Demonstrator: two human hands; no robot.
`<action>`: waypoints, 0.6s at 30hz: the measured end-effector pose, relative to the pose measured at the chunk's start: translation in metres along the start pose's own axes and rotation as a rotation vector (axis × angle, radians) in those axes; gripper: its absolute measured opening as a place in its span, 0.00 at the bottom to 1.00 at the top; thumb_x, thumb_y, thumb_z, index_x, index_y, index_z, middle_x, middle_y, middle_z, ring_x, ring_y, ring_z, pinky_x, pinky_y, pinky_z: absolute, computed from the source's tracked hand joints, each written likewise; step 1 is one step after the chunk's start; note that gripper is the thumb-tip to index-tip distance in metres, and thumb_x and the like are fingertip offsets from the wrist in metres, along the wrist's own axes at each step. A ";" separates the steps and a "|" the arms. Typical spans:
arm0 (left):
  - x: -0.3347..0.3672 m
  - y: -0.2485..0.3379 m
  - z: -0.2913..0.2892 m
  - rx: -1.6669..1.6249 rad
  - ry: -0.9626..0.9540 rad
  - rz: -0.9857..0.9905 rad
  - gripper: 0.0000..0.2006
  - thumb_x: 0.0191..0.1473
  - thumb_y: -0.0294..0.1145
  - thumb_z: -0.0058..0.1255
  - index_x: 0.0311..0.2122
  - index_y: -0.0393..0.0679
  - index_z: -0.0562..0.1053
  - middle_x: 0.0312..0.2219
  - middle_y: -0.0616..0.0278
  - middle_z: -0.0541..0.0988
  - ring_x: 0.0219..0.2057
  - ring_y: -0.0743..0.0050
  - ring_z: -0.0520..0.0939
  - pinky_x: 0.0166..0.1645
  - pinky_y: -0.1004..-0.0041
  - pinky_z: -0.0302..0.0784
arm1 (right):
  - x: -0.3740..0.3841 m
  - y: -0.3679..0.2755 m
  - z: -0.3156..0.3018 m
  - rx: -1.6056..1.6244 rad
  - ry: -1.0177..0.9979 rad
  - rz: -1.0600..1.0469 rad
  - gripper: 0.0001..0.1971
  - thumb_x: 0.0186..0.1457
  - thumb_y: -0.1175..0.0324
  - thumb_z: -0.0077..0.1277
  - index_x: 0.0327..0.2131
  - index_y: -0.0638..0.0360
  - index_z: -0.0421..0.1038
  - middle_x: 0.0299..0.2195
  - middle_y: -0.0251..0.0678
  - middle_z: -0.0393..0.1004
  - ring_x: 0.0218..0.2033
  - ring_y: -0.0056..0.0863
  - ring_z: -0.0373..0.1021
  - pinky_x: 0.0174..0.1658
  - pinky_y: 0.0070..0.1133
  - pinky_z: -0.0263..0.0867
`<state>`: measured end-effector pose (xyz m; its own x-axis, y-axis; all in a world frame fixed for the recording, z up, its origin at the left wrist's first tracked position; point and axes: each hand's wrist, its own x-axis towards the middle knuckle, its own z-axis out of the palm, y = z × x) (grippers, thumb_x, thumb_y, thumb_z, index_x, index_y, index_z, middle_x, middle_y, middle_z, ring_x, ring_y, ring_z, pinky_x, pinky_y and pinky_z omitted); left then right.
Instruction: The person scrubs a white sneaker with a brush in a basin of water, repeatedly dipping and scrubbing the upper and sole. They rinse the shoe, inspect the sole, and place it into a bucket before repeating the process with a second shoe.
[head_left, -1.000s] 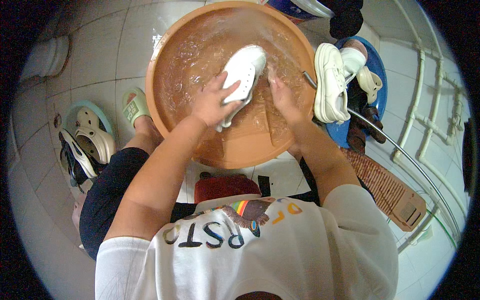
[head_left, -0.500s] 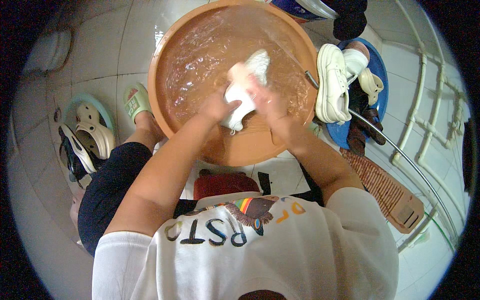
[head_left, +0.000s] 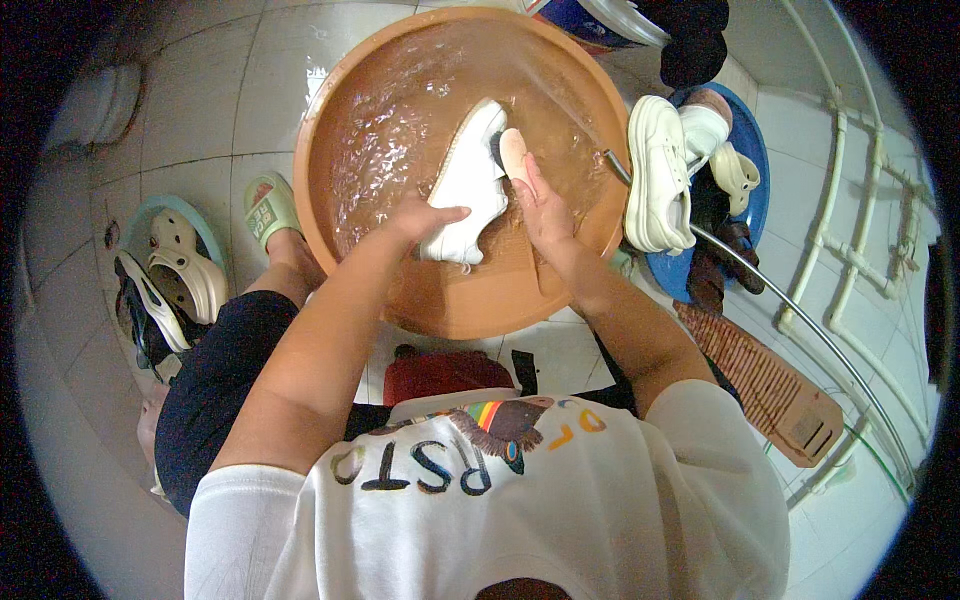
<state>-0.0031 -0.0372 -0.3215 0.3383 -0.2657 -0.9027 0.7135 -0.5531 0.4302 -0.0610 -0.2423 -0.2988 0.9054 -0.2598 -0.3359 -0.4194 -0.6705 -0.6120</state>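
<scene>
My left hand [head_left: 416, 218] is closed on a white shoe [head_left: 470, 185], its thumb lying over the heel end. The shoe lies on its side above the water in a large orange-brown basin [head_left: 312, 190], toe pointing away from me. In my right hand [head_left: 546, 212] is a small oval scrub brush [head_left: 513, 153] with a pale pinkish back and dark bristles turned toward the shoe. The brush is close to the shoe's right side; I cannot tell whether they touch.
A metal pipe [head_left: 750, 262] reaches over the basin's right rim. Right of it, a blue basin [head_left: 757, 140] carries white shoes [head_left: 655, 180] and others. A brown washboard [head_left: 765, 385] lies near right. Clogs [head_left: 185, 262] sit at left; a red stool [head_left: 445, 377] is below.
The brush has come off the shoe's upper toward the right. The shoe has rolled so more of its white side shows, and my hands are less blurred.
</scene>
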 end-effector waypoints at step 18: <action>-0.030 0.015 -0.016 -0.142 0.005 0.012 0.30 0.43 0.47 0.53 0.44 0.29 0.65 0.36 0.50 0.74 0.37 0.65 0.76 0.42 0.73 0.69 | 0.049 -0.077 -0.008 0.620 -0.167 0.287 0.22 0.52 0.60 0.45 0.50 0.56 0.60 0.37 0.43 0.70 0.39 0.25 0.66 0.44 0.21 0.60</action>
<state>0.0074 -0.0249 -0.2883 0.3503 -0.2676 -0.8976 0.7888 -0.4325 0.4368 0.0166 -0.2088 -0.2625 0.7516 -0.2234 -0.6206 -0.6459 -0.0587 -0.7612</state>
